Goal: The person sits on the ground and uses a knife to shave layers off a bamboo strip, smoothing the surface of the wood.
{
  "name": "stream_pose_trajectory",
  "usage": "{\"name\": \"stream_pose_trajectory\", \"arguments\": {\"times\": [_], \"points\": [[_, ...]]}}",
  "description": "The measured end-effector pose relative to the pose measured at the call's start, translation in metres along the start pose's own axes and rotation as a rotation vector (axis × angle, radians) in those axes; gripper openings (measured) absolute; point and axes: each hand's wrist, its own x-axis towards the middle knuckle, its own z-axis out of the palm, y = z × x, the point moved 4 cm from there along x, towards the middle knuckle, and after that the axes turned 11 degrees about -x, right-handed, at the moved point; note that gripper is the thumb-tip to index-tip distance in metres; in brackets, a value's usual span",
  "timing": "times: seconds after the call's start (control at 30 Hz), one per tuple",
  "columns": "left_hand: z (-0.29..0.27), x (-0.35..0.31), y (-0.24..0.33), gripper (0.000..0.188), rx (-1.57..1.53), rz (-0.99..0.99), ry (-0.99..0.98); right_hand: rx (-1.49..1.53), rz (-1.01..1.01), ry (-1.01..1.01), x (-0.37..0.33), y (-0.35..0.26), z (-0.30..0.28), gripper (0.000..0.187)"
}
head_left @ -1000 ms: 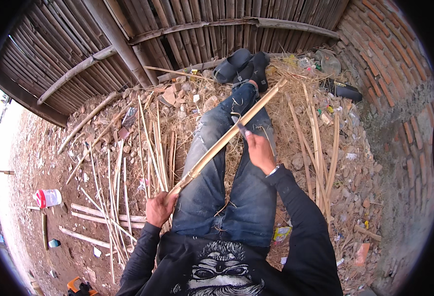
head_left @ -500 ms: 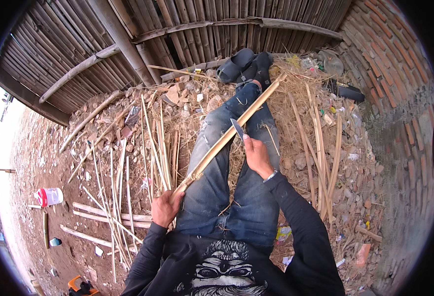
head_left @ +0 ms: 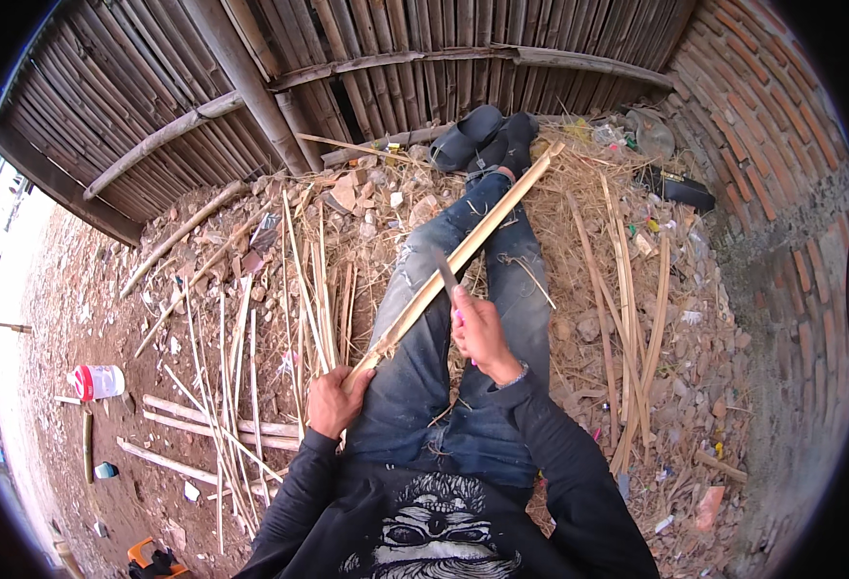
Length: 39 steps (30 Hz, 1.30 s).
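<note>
A long split bamboo strip (head_left: 487, 230) lies slantwise across my jeans, from my left thigh up past my crossed feet. My left hand (head_left: 337, 400) is closed around its near end, the thumb lying along the top. In my right hand (head_left: 480, 330) is a knife (head_left: 445, 274), its handle wrapped by the fingers. The blade, slightly blurred, points up and left and meets the strip about midway, where I cannot tell if it cuts in. Pale splintered fibres show on the strip just beyond my left hand.
Thin bamboo strips (head_left: 236, 396) and thicker poles (head_left: 222, 429) lie on the rubble to the left, with more strips (head_left: 627, 299) to the right. A white-and-red tub (head_left: 98, 382) stands far left. A bamboo wall (head_left: 395, 92) rises ahead, a brick wall (head_left: 781, 145) at right.
My right hand and the knife have slid down along the strip, nearer to my left hand. My left hand keeps its grip on the strip's end.
</note>
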Motion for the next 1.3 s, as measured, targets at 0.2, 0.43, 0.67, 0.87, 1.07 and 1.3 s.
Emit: {"name": "stream_pose_trajectory", "arguments": {"times": [0.2, 0.43, 0.67, 0.87, 1.07, 1.3], "points": [[-0.005, -0.005, 0.004, 0.043, -0.123, 0.017, -0.014, -0.123, -0.315, 0.597, 0.03, -0.028, -0.06, 0.04], [-0.017, 0.041, 0.067, 0.042, -0.082, 0.503, 0.003, -0.149, -0.322, 0.489, 0.018, -0.046, -0.043, 0.043], [0.025, 0.076, 0.113, 0.016, -0.316, 0.418, -0.059, -0.1, -0.343, 0.445, 0.005, -0.075, -0.023, 0.041], [0.029, 0.068, 0.088, 0.011, -0.308, 0.482, 0.192, -0.273, -0.375, 0.474, 0.003, -0.068, -0.026, 0.042], [-0.022, 0.072, 0.015, 0.015, 0.041, 0.38, 0.478, -0.395, -0.359, 0.654, 0.018, -0.068, -0.052, 0.038], [0.063, -0.018, 0.212, 0.04, -0.252, 0.834, -0.027, -0.589, -0.517, 0.684, 0.068, -0.1, -0.016, 0.037]]}}
